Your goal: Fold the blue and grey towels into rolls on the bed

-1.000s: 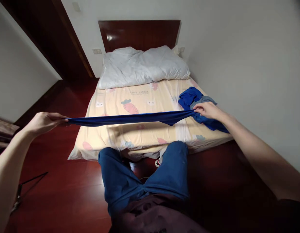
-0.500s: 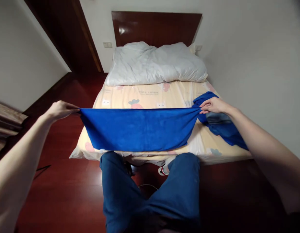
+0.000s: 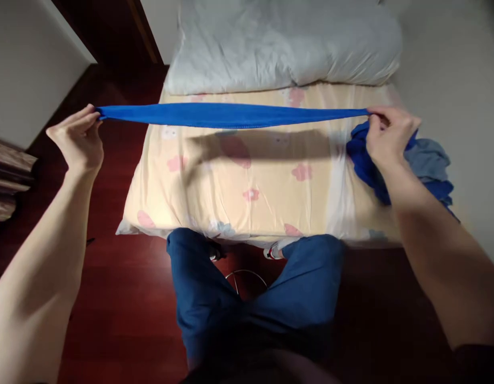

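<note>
A blue towel-like cloth (image 3: 231, 114) is stretched taut above the bed, seen nearly edge-on as a narrow band. My left hand (image 3: 81, 136) pinches its left end, out past the bed's left side. At the other end, the fingers of my right hand (image 3: 391, 130) are closed on the right corner. Behind and below my right wrist lies a crumpled heap of blue cloth (image 3: 361, 154) with a grey-blue piece (image 3: 429, 160) on it; my forearm hides part of the heap. The stretched cloth casts a shadow on the patterned bedsheet (image 3: 247, 205).
A folded white quilt (image 3: 283, 48) covers the far part of the bed. My knees (image 3: 186, 245) touch or nearly touch the bed's front edge. A wall (image 3: 451, 64) stands to the right, a dark door (image 3: 106, 32) at the back left, and a curtain (image 3: 9, 178) at the left.
Both hands have lifted the blue cloth and spread a little wider apart. Its hanging face has swung from view, uncovering the sheet beneath. My view has tilted down.
</note>
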Demonstrator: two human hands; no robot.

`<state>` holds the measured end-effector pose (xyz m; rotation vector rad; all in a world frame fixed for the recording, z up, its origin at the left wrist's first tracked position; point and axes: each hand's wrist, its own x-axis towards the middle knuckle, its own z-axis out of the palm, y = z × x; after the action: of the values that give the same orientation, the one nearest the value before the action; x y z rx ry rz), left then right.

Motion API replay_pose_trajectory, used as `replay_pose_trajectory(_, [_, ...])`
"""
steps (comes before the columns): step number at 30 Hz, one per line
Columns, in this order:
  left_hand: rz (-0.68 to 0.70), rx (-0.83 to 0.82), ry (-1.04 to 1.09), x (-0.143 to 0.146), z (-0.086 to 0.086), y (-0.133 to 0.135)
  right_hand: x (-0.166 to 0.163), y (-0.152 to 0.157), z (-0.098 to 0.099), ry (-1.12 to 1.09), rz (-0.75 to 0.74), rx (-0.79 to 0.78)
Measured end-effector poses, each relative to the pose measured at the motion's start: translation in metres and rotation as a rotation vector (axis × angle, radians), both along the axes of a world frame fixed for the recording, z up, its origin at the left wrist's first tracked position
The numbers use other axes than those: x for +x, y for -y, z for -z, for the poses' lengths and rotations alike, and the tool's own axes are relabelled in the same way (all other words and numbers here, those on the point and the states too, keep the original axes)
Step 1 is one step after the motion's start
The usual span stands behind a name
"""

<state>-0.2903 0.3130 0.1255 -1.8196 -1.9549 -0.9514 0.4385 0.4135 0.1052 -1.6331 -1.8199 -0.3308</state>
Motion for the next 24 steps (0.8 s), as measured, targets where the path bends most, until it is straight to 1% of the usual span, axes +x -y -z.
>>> replay_pose_trajectory(2, [0.078, -0.038, 0.004, 0.003, 0.037, 0.021, 0.001, 0.015, 0.033, 0.074, 0.003, -0.051])
replay_pose_trajectory(3, [0.107, -0.083, 0.011, 0.005, 0.058, 0.032, 0.001, 0.024, 0.051, 0.083, -0.011, -0.086])
replay_pose_trajectory(5, [0.126, -0.227, 0.026, 0.012, 0.101, 0.054, 0.0, 0.043, 0.091, 0.057, -0.053, -0.18])
replay_pose_trajectory(7, [0.095, -0.405, 0.034, 0.02, 0.14, 0.073, 0.0, 0.065, 0.13, 0.011, -0.096, -0.303])
replay_pose_trajectory(9, [0.033, -0.566, 0.046, 0.027, 0.171, 0.091, 0.002, 0.089, 0.165, -0.016, -0.126, -0.436])
replay_pose_trajectory(11, [-0.025, -0.663, 0.071, 0.033, 0.193, 0.106, 0.007, 0.111, 0.189, -0.011, -0.121, -0.539])
replay_pose_trajectory(13, [-0.042, -0.687, 0.104, 0.035, 0.207, 0.12, 0.014, 0.131, 0.202, 0.01, -0.072, -0.596])
replay_pose_trajectory(14, [-0.034, -0.674, 0.119, 0.034, 0.211, 0.127, 0.017, 0.14, 0.205, 0.018, -0.043, -0.616])
replay_pose_trajectory(16, [0.008, -0.63, 0.143, 0.031, 0.216, 0.14, 0.022, 0.154, 0.203, 0.03, 0.002, -0.669])
replay_pose_trajectory(18, [0.041, -0.61, 0.145, 0.027, 0.219, 0.152, 0.025, 0.165, 0.198, 0.039, 0.019, -0.738])
replay_pose_trajectory(20, [0.049, -0.624, 0.122, 0.026, 0.22, 0.163, 0.026, 0.174, 0.194, 0.053, 0.018, -0.792])
replay_pose_trajectory(24, [0.077, -0.698, 0.042, 0.03, 0.216, 0.176, 0.024, 0.189, 0.189, 0.108, -0.001, -0.823])
